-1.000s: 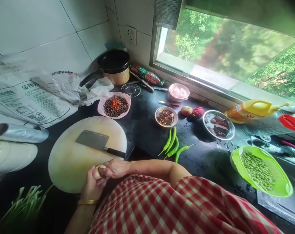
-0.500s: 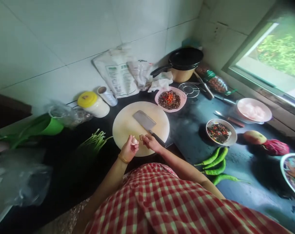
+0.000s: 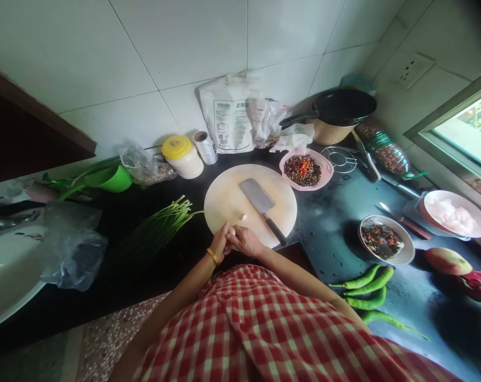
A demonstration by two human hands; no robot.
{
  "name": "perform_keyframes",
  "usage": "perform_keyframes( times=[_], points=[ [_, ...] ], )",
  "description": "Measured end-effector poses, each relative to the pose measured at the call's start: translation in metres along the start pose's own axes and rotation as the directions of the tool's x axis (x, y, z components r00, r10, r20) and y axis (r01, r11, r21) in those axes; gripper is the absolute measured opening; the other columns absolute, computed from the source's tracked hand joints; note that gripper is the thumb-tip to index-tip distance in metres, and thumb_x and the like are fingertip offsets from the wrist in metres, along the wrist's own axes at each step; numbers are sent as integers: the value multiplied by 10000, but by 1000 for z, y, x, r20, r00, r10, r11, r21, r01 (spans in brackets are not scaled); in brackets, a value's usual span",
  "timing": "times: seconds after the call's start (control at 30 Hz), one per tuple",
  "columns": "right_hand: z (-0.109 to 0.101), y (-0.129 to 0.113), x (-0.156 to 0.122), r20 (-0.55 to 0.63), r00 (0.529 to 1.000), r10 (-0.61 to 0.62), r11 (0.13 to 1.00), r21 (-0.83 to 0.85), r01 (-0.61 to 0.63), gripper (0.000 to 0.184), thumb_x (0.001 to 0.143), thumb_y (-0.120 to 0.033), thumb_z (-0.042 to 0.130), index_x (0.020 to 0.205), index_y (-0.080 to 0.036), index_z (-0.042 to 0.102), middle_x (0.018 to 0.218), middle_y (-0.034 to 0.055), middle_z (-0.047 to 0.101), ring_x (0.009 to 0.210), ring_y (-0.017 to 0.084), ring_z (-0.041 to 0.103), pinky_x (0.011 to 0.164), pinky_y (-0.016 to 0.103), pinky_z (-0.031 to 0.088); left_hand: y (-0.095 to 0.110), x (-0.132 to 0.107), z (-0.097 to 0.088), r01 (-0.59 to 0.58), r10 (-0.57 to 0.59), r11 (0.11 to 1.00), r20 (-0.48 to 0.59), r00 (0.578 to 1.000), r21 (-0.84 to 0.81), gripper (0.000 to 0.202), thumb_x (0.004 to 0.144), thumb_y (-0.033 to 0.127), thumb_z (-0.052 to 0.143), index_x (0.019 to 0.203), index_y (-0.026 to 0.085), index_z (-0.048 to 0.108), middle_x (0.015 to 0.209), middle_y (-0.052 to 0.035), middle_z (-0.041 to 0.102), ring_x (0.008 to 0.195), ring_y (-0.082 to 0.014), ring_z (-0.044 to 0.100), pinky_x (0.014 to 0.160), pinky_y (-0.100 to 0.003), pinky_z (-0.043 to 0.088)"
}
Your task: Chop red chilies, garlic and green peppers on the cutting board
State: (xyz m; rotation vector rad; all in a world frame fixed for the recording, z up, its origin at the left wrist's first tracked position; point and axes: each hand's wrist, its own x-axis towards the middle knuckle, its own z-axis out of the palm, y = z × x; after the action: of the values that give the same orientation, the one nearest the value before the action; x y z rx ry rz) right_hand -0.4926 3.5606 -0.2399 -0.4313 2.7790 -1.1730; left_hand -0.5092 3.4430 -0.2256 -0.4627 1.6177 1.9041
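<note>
My left hand (image 3: 221, 243) and my right hand (image 3: 245, 241) meet at the near edge of a round pale cutting board (image 3: 232, 199). Both are closed together on a small pale garlic bulb (image 3: 232, 231) that peeks out between the fingers. A gold bangle sits on my left wrist. One loose garlic clove (image 3: 243, 216) lies on the board just beyond my hands. A cleaver (image 3: 261, 203) rests flat on the board, blade away, black handle toward my right hand.
Green chives (image 3: 156, 229) lie left of the board. A pink bowl of chopped chillies (image 3: 306, 168), a white bowl (image 3: 386, 241), green peppers (image 3: 363, 289), a pan (image 3: 335, 114), bags (image 3: 240, 114) and a yellow-lidded jar (image 3: 182, 156) crowd the dark counter (image 3: 328, 212).
The view has swung left, away from the window. My hands, apart half a second ago, have come back together on the garlic, and a clove now lies on the board.
</note>
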Motion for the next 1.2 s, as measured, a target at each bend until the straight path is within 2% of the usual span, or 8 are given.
perform_keyframes(
  times=[0.27, 0.57, 0.7, 0.87, 0.93, 1.0, 1.1, 1.2],
  points=[
    [-11, 5, -2, 113, 991, -67, 939, 342, 25, 389, 921, -445, 235, 775, -178, 478, 711, 13, 540, 646, 112, 493, 635, 236, 397, 4, -6, -4, 32, -35, 998, 42, 999, 61, 346, 728, 518, 524, 694, 175, 486, 434, 74, 336, 295, -22, 224, 309, -152, 95],
    [-20, 4, 0, 257, 960, -115, 805, 590, -61, 482, 882, -548, 253, 761, -156, 504, 619, -30, 458, 559, 79, 398, 547, 210, 357, 3, -1, -15, 24, -29, 998, 87, 996, 58, 350, 704, 448, 582, 574, 165, 423, 413, 54, 373, 300, -19, 263, 324, -138, 78],
    [-10, 1, -2, 284, 957, -62, 662, 729, -173, 436, 875, -536, 280, 678, -179, 436, 506, -64, 358, 447, 64, 312, 434, 197, 274, 0, 1, -21, 69, -71, 997, 130, 989, 17, 362, 721, 458, 543, 549, 161, 427, 404, 49, 359, 301, -22, 243, 318, -150, 87],
    [0, 5, 3, 358, 934, 10, 445, 834, -325, 344, 874, -463, 274, 697, -197, 403, 498, -55, 425, 372, 66, 321, 367, 195, 254, 5, 3, -27, 168, -129, 978, 276, 952, -124, 395, 749, 519, 467, 638, 144, 514, 382, 45, 376, 290, -17, 164, 304, -158, 83],
    [2, 12, 9, 362, 928, 93, 474, 803, -361, 330, 871, -456, 279, 746, -191, 431, 527, -44, 459, 373, 69, 344, 368, 198, 277, 9, 4, -29, 144, -111, 975, 188, 976, -168, 403, 739, 556, 475, 668, 159, 495, 415, 43, 418, 293, -15, 186, 304, -148, 89],
    [3, 18, 16, 302, 928, 219, 621, 690, -372, 322, 870, -437, 309, 774, -174, 468, 551, -28, 486, 398, 78, 385, 396, 209, 321, 11, 7, -32, 102, -92, 979, 61, 994, -176, 434, 731, 600, 459, 699, 168, 490, 445, 38, 452, 296, -19, 230, 303, -140, 112],
    [4, 20, 23, 63, 943, 327, 877, 352, -328, 253, 852, -341, 397, 919, -131, 521, 662, 33, 561, 578, 134, 516, 560, 260, 426, 11, 10, -33, 21, -24, 991, -22, 999, -131, 450, 729, 602, 463, 791, 161, 532, 493, 24, 494, 320, -33, 322, 306, -137, 166],
    [5, 12, 22, -135, 940, 314, 950, 48, -310, 314, 857, -308, 421, 1090, -112, 494, 896, 121, 594, 768, 180, 560, 707, 312, 433, 6, 13, -30, -68, 67, 998, -46, 997, -17, 403, 719, 548, 532, 782, 150, 549, 492, 27, 491, 314, -31, 332, 298, -140, 162]
  ],
)
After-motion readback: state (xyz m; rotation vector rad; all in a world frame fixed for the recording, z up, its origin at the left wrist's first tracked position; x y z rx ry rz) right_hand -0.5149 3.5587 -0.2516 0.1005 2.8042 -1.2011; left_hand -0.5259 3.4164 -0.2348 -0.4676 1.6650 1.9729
